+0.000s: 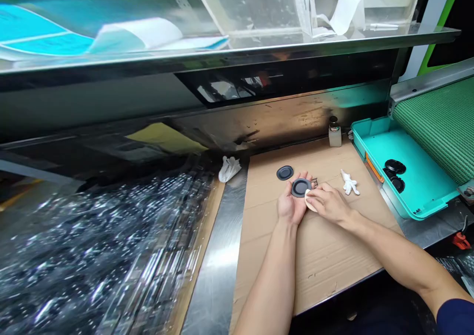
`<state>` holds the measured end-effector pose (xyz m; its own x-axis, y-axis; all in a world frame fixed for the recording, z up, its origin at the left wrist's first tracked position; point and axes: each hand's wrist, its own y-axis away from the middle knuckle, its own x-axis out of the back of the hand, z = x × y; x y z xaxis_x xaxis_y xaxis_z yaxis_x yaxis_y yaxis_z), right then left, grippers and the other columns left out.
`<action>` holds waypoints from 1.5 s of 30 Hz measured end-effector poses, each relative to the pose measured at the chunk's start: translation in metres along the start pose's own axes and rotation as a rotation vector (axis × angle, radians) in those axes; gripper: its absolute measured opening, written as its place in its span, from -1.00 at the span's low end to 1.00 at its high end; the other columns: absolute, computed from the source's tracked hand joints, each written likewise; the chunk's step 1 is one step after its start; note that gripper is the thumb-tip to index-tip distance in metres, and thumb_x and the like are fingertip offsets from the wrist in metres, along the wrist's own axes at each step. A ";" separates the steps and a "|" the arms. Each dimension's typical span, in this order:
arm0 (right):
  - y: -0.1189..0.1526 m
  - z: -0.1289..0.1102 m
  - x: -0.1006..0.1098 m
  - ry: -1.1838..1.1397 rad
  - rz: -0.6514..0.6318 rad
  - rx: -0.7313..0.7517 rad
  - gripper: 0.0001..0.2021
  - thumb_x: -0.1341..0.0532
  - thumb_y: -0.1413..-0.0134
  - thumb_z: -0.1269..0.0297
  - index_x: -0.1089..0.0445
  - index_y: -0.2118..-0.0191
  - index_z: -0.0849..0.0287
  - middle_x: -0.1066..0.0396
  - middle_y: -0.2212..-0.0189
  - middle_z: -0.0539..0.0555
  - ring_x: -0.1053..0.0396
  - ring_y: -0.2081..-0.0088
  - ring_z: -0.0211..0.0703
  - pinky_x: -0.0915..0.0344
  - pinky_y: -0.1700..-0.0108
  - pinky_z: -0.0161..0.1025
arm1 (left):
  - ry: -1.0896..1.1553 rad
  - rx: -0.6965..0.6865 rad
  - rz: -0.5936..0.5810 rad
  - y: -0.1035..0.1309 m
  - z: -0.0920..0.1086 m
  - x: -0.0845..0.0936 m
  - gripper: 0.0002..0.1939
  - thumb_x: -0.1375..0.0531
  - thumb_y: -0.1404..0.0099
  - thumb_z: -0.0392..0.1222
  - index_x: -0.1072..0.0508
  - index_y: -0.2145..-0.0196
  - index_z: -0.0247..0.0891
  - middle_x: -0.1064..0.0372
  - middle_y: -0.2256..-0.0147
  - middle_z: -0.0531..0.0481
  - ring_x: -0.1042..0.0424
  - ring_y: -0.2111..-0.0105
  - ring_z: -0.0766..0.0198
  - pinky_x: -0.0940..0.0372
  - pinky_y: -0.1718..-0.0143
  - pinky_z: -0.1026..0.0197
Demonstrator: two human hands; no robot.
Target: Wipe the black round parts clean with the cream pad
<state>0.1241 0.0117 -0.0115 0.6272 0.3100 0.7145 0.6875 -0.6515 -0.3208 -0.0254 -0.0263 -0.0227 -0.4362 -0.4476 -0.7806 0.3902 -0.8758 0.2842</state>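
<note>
My left hand [291,207] is palm up above the cardboard sheet, with a round dark grey rimmed disc [300,187] lying in it and the fingers bent up around its far side. Pinched in my right hand [329,204] is a flat cream-coloured round pad [310,201], its edge at the disc's lower right rim. A second dark disc [285,172] lies flat on the cardboard, just beyond my left hand. To the right of my right hand sits a crumpled white piece [349,183], perhaps cloth or glove fingers.
The cardboard [266,246] covers a metal bench [213,275]. At its back stands a small dark-capped bottle [335,133]. A turquoise tray [425,177] with black round parts [394,167] is at right, beside a green conveyor belt [440,122]. Shiny plastic-wrapped pieces [111,246] fill the left. A metal shelf [237,53] overhangs.
</note>
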 end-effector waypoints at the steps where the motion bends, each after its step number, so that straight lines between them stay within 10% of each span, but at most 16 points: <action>1: 0.000 0.000 0.006 0.074 0.027 -0.002 -0.78 -0.16 -0.37 0.14 -0.54 0.08 0.02 -0.42 0.15 0.08 -0.35 0.07 -0.10 -0.28 -0.04 -0.19 | 0.025 -0.024 0.017 -0.001 0.008 0.003 -0.63 0.07 -0.53 -0.11 -0.49 0.05 -0.27 -0.42 -0.17 -0.19 -0.47 -0.08 0.06 -0.32 -0.15 -0.16; 8: -0.011 0.037 0.039 0.518 0.131 -0.362 -0.75 -0.16 -0.32 0.22 -0.47 0.01 0.20 -0.44 0.06 0.33 -0.31 -0.01 0.16 -0.25 -0.03 0.02 | 0.096 -0.012 -0.007 0.008 0.020 0.000 -0.61 0.08 -0.42 -0.13 -0.47 0.04 -0.28 -0.46 -0.06 -0.33 -0.53 0.07 0.00 -0.44 0.22 0.02; 20: -0.017 0.031 0.052 -0.087 0.157 -0.035 -0.79 -0.11 -0.34 0.21 -0.47 0.13 0.13 -0.54 0.18 0.11 -0.47 0.14 -0.10 -0.31 0.08 -0.24 | -0.201 0.389 -0.207 0.018 -0.017 -0.016 -0.41 0.11 -0.53 0.10 -0.51 0.11 -0.47 -0.55 0.18 -0.38 -0.58 0.30 0.16 -0.44 0.41 0.29; 32: -0.013 0.027 0.040 0.242 -0.118 -0.023 -0.84 -0.12 -0.30 0.33 -0.45 0.18 0.13 -0.53 0.19 0.11 -0.44 0.14 -0.11 -0.23 0.09 -0.27 | -0.433 0.111 -0.044 0.023 -0.038 -0.025 -0.49 -0.09 -0.41 0.19 -0.49 0.40 -0.34 -0.43 0.57 -0.07 -0.38 0.63 0.30 -0.17 0.66 0.31; 45: -0.009 0.026 0.031 0.245 -0.005 0.031 -0.81 -0.12 -0.32 0.30 -0.48 0.13 0.14 -0.54 0.17 0.11 -0.45 0.11 -0.10 -0.25 0.05 -0.25 | -0.477 0.014 0.038 0.020 -0.041 -0.027 -0.46 -0.11 -0.35 0.28 -0.44 0.44 -0.30 -0.41 0.59 -0.02 -0.34 0.67 0.32 -0.20 0.65 0.29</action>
<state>0.1469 0.0459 -0.0025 0.5188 0.1333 0.8444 0.7037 -0.6275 -0.3333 0.0275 -0.0248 -0.0185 -0.7465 -0.5096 -0.4279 0.4038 -0.8581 0.3173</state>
